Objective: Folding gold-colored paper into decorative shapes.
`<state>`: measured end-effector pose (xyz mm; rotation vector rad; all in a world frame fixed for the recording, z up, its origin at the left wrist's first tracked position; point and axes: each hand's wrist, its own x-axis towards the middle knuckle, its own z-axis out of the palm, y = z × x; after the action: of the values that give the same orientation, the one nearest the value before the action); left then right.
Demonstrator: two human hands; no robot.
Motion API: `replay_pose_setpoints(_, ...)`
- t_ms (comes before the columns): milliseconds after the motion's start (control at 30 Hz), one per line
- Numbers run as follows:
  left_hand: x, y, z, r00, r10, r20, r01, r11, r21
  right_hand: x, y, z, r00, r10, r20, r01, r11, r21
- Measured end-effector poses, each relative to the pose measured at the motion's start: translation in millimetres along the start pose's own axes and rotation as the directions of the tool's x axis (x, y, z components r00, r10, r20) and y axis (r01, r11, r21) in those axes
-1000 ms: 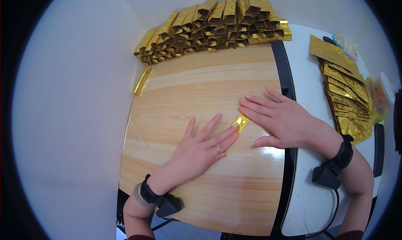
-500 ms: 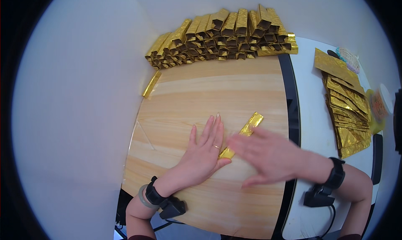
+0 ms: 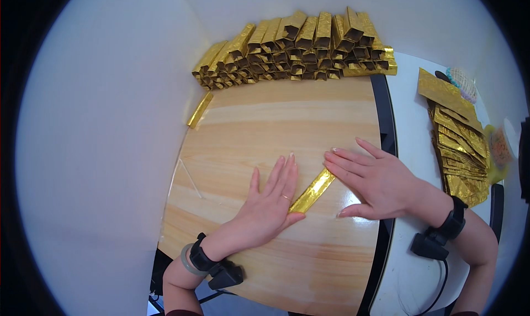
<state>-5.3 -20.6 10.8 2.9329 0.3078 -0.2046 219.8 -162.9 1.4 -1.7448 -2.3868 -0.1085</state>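
Observation:
A narrow strip of folded gold foil paper (image 3: 313,190) lies slantwise on the wooden board, between my two hands. My left hand (image 3: 264,204) rests flat, fingers stretched out, its thumb on the strip's lower end. Over the strip's upper end lie the fingertips of my right hand (image 3: 372,181), whose fingers are straight and whose thumb is spread away. That upper end is hidden under them. Both wrists carry a black strap with a black box.
Stacked gold paper tubes (image 3: 298,45) line the back of the wooden board (image 3: 276,112). One gold tube (image 3: 200,110) lies at its left edge. On the white table (image 3: 408,123) to the right are a fan of gold sheets (image 3: 458,150) and a clear tub (image 3: 503,145). A thin white stick (image 3: 191,178) lies left.
My right hand has slid up and right along the strip, uncovering its middle and covering its upper end. My left hand has barely moved.

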Motion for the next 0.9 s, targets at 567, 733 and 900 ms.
replay_pose_setpoints(567,3.1,-3.0,3.7,1.000,0.022,0.005,-0.022,1.000,-0.013,6.1,-18.5,-8.7,0.999,0.031,0.026,-0.028,0.995,-0.099)
replay_pose_setpoints(733,0.0,-6.2,9.6,0.996,0.059,-0.068,-0.058,0.998,0.009,15.4,-41.1,4.5,0.988,-0.156,0.007,0.152,0.970,0.189)
replay_pose_setpoints(900,0.7,-0.1,-1.4,0.999,0.036,0.018,-0.036,0.999,-0.032,2.0,5.9,-4.7,0.989,0.021,0.144,-0.038,0.993,0.112)
